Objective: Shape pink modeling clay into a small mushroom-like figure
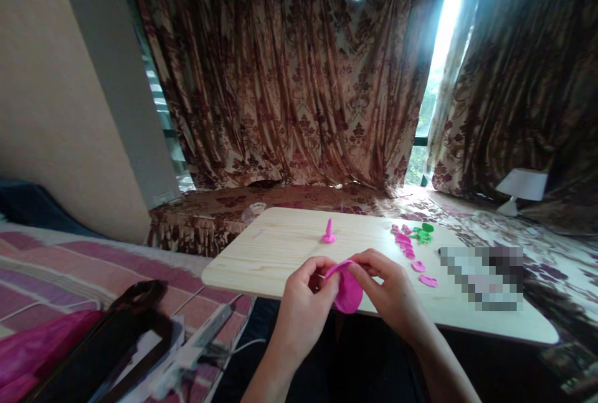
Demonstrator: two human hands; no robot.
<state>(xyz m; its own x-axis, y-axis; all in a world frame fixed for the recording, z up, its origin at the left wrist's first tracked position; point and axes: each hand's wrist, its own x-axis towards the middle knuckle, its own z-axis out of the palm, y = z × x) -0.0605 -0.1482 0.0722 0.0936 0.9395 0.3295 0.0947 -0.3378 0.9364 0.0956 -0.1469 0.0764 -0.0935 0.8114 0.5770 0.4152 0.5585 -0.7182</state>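
Between my two hands is a thin, rounded pink piece that looks like flattened modelling clay (349,294), held up over the near edge of the table. My left hand (306,297) pinches its upper left rim with thumb and fingers. On the other side, my right hand (385,288) grips the upper right rim the same way. Just beyond them, a pink cone on a round base (329,232) stands upright on the table. To the right lie several small pink petal-shaped pieces (404,245) in a line, beside some green leaf-like pieces (424,233).
The pale wooden table (261,253) has rounded corners. A blurred-out item (483,278) lies at its right. At left, a power strip (205,331) with cables and a dark bag (107,341) rest on a striped bed. Behind are curtains (299,91) and a white lamp (522,185).
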